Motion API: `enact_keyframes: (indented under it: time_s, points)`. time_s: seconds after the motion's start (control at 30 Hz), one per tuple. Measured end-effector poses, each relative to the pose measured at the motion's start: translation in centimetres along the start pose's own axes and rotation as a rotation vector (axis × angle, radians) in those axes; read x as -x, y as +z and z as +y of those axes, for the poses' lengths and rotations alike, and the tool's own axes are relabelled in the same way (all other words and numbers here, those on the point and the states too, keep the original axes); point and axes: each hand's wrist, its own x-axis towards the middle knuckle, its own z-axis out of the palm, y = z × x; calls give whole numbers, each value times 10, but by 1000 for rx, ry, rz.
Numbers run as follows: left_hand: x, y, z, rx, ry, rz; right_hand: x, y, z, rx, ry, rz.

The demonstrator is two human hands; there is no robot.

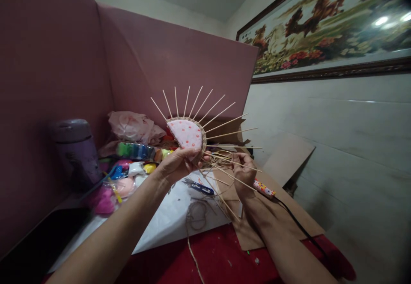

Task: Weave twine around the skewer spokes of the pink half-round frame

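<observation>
**Above the red table: working twine round a spoked disc**

Against the tall pink partition wall (pixel 180 61) at twelve o'clock, and over the red-covered table (pixel 224 258), the work was held in the air, resting on nothing. A flat brown cardboard sheet (pixel 289 215) lay at four o'clock. The round pink spotted disc (pixel 186 134), rimmed with a woven tan band, sat at centre. Thin wooden skewers (pixel 218 115) fanned out from it, from ten o'clock round to five.

The left hand (pixel 178 164) clasped the disc's lower edge at six o'clock. The right hand (pixel 244 170), at four o'clock of the disc, had its fingers curled among the lower skewers. Whether they pinched a strand could not be told.

Doing this well seemed to call for a firm left grip close to the rim, so the disc could not turn. Each pass probably had to be pressed snug against the band without bending the sticks. The loose coil of tan twine (pixel 195 215) at six o'clock likely needed to run clear of the small blue-handled snips (pixel 201 187) just above it.
</observation>
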Motion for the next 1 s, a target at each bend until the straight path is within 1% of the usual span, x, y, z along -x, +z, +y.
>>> enact_keyframes:
  time_s: [0.13,0.33,0.53,0.67,0.83,1.0]
  points:
    - [1,1,1,39,-65,1,0,-2,3,88,-24,27]
    - [1,-1,2,107,-129,-19,-2,-2,7,111,-17,36]
    - [1,-1,2,103,-101,-4,-3,2,9,102,-2,80]
    - [0,-2,1,109,-108,7,-3,1,9,69,19,74]
    - [-1,-4,2,118,-110,29,-3,2,8,88,25,85]
    - [-1,-2,3,139,-100,112,-2,2,6,101,39,65]
